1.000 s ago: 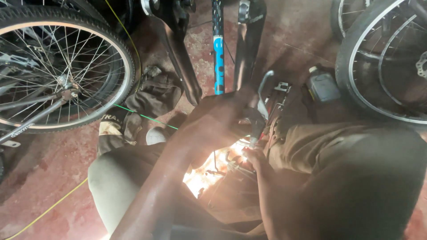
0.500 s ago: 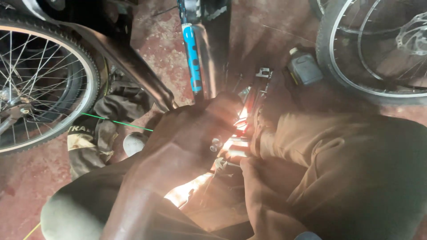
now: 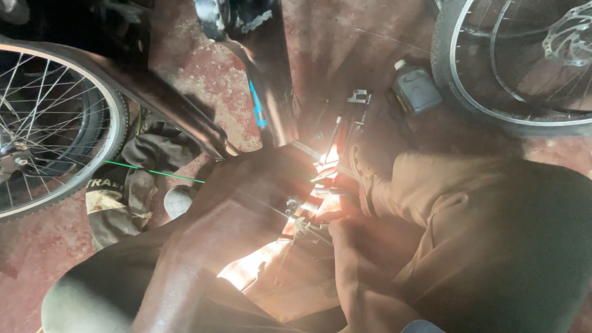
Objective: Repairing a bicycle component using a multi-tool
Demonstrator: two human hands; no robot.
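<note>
Head view: the left hand (image 3: 262, 185) and right hand (image 3: 345, 237) meet at a small metal bicycle part (image 3: 302, 213) in the glare near centre — whether either grips it, I cannot tell. Bicycle frame (image 3: 271, 92) just beyond; wheels (image 3: 55, 123) far left and right; bottle (image 3: 416, 89) far right.

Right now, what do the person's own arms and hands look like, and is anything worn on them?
Both forearms are bare, with no sleeves, gloves, watch or bands in view. The left hand and right hand are bare too. Strong glare between them washes out the fingers, so finer details cannot be told.
</note>
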